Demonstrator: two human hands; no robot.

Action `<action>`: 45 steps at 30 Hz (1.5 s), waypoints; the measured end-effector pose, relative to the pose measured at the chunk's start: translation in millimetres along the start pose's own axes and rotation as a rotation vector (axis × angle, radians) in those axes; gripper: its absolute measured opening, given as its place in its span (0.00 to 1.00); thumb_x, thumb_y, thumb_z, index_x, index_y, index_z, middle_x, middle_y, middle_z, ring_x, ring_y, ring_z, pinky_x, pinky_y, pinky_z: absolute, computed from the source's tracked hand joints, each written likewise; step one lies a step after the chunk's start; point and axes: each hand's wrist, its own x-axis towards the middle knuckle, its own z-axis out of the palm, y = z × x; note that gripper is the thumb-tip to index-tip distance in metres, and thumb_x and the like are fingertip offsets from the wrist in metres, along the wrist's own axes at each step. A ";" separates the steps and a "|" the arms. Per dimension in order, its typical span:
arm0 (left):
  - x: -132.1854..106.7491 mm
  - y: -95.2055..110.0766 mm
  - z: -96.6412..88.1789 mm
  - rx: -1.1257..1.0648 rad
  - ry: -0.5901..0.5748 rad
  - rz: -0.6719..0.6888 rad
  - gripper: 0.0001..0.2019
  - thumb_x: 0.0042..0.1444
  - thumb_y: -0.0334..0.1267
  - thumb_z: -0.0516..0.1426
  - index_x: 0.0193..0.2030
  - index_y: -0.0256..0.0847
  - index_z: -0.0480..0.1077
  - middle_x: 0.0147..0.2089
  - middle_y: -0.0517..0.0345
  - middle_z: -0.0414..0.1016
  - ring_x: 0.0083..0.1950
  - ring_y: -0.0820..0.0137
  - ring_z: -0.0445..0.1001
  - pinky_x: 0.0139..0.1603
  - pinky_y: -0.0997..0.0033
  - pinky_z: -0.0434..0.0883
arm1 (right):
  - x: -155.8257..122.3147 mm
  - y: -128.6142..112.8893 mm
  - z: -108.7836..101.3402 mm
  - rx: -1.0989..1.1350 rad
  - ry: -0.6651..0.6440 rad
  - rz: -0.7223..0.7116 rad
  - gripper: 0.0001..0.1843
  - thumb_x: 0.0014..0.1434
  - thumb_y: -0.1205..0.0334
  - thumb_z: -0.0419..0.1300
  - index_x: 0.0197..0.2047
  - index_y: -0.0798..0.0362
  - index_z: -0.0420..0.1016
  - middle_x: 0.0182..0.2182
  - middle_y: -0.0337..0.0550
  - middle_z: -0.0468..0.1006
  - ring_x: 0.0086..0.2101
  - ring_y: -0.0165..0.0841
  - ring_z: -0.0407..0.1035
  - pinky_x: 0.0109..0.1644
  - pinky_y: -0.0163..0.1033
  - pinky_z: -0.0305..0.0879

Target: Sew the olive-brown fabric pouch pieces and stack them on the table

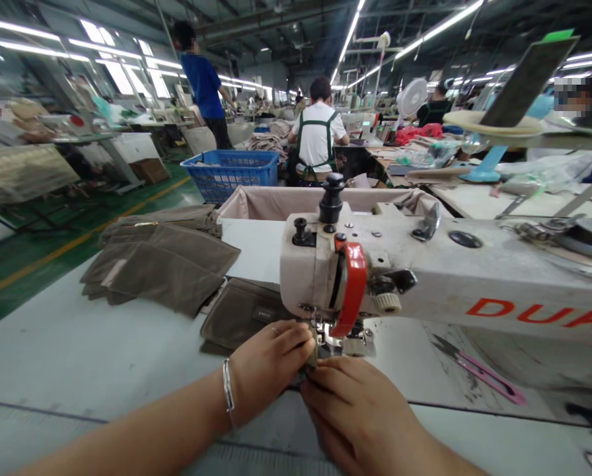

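A white sewing machine with a red guard stands on the table in front of me. My left hand, with a bracelet at the wrist and a ring, pinches a small brown fabric piece right under the needle area. My right hand lies close beside it, fingers curled onto the same piece. Behind my left hand lies a flat brown fabric panel with a small label.
A stack of brown fabric pieces lies at the table's left. Pink-handled snips rest on the right. A cloth-lined bin and a blue basket stand behind. Other people work at tables further back.
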 end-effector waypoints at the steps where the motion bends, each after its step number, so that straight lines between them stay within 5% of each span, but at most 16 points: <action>1: -0.8 0.2 -0.1 -0.006 0.014 -0.023 0.10 0.66 0.29 0.50 0.51 0.34 0.67 0.49 0.50 0.74 0.52 0.64 0.72 0.55 0.61 0.72 | -0.6 0.5 -1.5 0.012 -0.005 0.001 0.13 0.61 0.69 0.52 0.47 0.54 0.73 0.41 0.47 0.78 0.46 0.39 0.69 0.50 0.45 0.67; 19: -0.4 10.0 -5.0 -0.107 0.204 -0.050 0.11 0.69 0.31 0.47 0.42 0.38 0.71 0.40 0.57 0.76 0.40 0.72 0.73 0.46 0.70 0.71 | -7.4 6.7 -10.4 -0.005 -0.056 0.173 0.19 0.57 0.72 0.53 0.50 0.53 0.73 0.41 0.47 0.74 0.42 0.41 0.65 0.46 0.51 0.66; 32: 4.8 10.1 -10.3 -0.122 0.122 -0.035 0.14 0.67 0.26 0.45 0.39 0.37 0.71 0.40 0.55 0.78 0.41 0.72 0.74 0.47 0.69 0.71 | -8.6 7.7 -8.8 0.015 -0.044 0.182 0.21 0.58 0.73 0.51 0.54 0.52 0.69 0.48 0.46 0.75 0.47 0.41 0.67 0.52 0.52 0.64; 45: 12.3 -17.4 0.2 -0.120 0.084 -0.136 0.09 0.63 0.29 0.53 0.40 0.42 0.75 0.43 0.60 0.79 0.46 0.72 0.75 0.54 0.71 0.70 | 0.2 13.1 2.9 -0.127 -0.069 0.295 0.21 0.61 0.69 0.52 0.58 0.56 0.67 0.45 0.50 0.72 0.45 0.44 0.65 0.50 0.54 0.65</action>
